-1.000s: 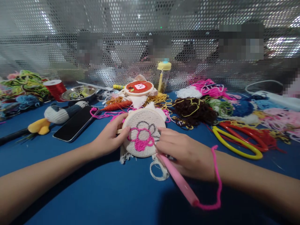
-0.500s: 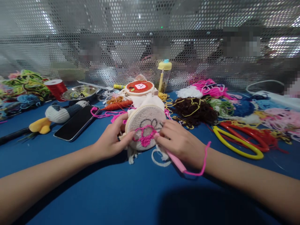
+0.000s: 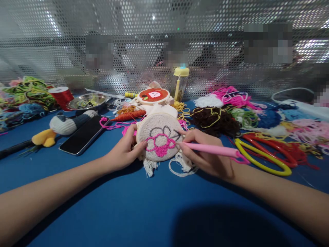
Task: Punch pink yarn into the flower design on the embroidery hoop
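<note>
A round embroidery hoop with pale cloth stands tilted toward me on the blue table. A flower outline is drawn on it, partly filled with pink yarn loops. My left hand grips the hoop's left rim, thumb on the cloth's front. My right hand is closed round a pink punch needle, held nearly level. Its tip touches the cloth at the right of the pink patch. Pink yarn trails from the needle's back end.
Behind the hoop lie a finished red hoop, an orange yarn skein, and a yellow-capped bottle. A black phone, a plush toy and a metal dish lie left. Yarn heaps and yellow-and-red scissors fill the right.
The hoop was tipped up and turned. My right hand swung the punch needle from pointing down toward me to lying level, its tip now at the hoop's right side.
</note>
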The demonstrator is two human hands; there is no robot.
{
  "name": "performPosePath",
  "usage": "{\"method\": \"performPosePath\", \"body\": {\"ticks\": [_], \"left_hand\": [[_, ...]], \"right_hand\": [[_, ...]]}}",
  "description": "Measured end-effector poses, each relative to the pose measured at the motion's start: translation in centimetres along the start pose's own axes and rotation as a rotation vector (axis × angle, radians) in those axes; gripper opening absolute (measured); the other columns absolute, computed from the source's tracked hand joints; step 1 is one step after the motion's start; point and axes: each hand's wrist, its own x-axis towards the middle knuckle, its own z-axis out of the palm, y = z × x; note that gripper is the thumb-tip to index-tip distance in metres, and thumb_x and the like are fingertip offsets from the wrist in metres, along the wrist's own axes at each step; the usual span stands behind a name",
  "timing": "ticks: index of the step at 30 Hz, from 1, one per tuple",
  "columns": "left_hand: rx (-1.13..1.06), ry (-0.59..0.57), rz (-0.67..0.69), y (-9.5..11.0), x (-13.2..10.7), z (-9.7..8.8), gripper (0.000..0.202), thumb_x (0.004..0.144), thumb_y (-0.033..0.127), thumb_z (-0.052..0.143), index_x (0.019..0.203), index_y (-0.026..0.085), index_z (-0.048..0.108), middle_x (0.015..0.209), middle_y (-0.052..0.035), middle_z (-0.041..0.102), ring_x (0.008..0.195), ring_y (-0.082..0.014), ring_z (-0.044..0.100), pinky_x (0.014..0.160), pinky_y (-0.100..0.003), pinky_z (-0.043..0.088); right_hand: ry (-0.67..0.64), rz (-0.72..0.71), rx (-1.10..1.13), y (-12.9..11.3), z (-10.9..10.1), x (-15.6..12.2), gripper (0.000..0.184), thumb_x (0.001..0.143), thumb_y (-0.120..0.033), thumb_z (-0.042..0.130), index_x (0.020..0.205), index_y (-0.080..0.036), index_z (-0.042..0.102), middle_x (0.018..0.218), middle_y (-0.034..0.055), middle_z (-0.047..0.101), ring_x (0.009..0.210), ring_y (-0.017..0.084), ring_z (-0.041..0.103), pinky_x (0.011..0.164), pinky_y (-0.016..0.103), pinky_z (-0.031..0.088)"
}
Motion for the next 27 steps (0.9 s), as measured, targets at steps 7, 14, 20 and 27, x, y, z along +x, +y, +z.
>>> {"method": "performPosePath", "body": {"ticks": [7, 14, 20, 27], "left_hand": [[0.011, 0.010, 0.002, 0.07, 0.03, 0.10, 0.023, 0.081, 0.026, 0.043, 0.098, 0.021, 0.028, 0.067, 0.0030, 0.047, 0.051, -0.0087, 0.051, 0.042, -0.019, 0.045], [0.025, 0.016, 0.002, 0.16, 0.15, 0.11, 0.024, 0.081, 0.025, 0.043, 0.099, 0.020, 0.028, 0.071, 0.0018, 0.047, 0.054, -0.0083, 0.051, 0.044, -0.018, 0.044], [0.022, 0.019, -0.005, 0.07, 0.15, 0.16, 0.025, 0.081, 0.027, 0.043, 0.099, 0.020, 0.028, 0.068, 0.0021, 0.047, 0.052, -0.0087, 0.051, 0.043, -0.019, 0.045], [0.015, 0.011, -0.005, 0.09, 0.11, 0.20, 0.025, 0.081, 0.027, 0.042, 0.100, 0.021, 0.027, 0.066, 0.0026, 0.048, 0.051, -0.0104, 0.052, 0.043, -0.021, 0.044]], "right_hand": [[0.008, 0.058, 0.117, -0.06, -0.56, 0.03, 0.011, 0.080, -0.024, 0.045, 0.070, -0.020, 0.043, 0.061, -0.0011, 0.051, 0.076, 0.015, 0.059, 0.074, 0.031, 0.049], [0.013, 0.076, 0.156, -0.15, -0.63, 0.13, 0.012, 0.079, -0.024, 0.046, 0.068, -0.020, 0.044, 0.060, -0.0023, 0.051, 0.075, 0.014, 0.060, 0.075, 0.030, 0.048], [-0.023, 0.062, 0.067, -0.20, -0.38, 0.01, 0.014, 0.081, -0.025, 0.045, 0.068, -0.020, 0.044, 0.058, -0.0020, 0.052, 0.068, 0.014, 0.058, 0.062, 0.026, 0.048], [0.010, -0.085, -0.140, -0.37, -0.02, 0.34, 0.024, 0.080, -0.025, 0.047, 0.058, -0.019, 0.043, 0.055, -0.0009, 0.049, 0.062, 0.012, 0.054, 0.062, 0.023, 0.046]]}}
